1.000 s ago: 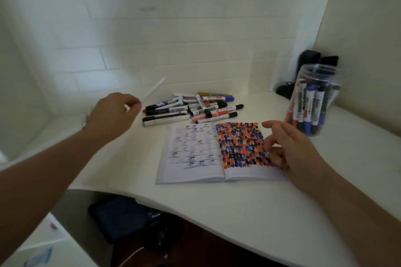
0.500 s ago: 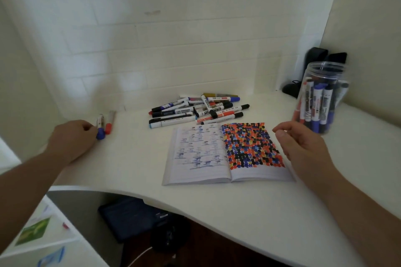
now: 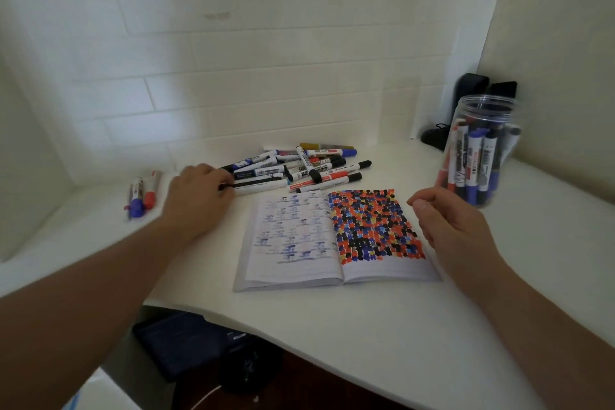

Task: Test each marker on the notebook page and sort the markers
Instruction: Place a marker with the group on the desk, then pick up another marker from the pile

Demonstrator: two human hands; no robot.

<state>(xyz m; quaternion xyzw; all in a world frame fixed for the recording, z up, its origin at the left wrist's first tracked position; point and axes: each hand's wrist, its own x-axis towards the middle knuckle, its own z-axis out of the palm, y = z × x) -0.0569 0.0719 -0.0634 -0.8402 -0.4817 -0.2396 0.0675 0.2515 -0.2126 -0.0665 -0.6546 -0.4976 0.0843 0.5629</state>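
Head view. White table (image 3: 332,336) set into a tiled corner. Open notebook (image 3: 336,240) flat near the middle: left page faintly marked with blue and reddish bleed-through, right page packed with red, blue, black and a few yellow dots over most of its height. Loose pile of markers (image 3: 299,168) just beyond the notebook's far edge, lying crossed over one another, caps black, blue and red.

Left hand (image 3: 196,200) reaching in from the near left, palm down at the left end of the pile, fingertips on a white marker with a black stripe (image 3: 258,184); motion-blurred, so cannot tell whether pinching or merely touching it. Right hand (image 3: 456,236) hovering above the notebook's right edge, fingers loosely curled, thumb forward, holding nothing.

Clear plastic jar (image 3: 479,150) far right, upright, lidless, filled with standing markers. Two sorted markers (image 3: 143,193), blue-capped and red-capped, side by side at far left, well apart from the pile. Dark objects (image 3: 466,110) in the corner behind the jar.
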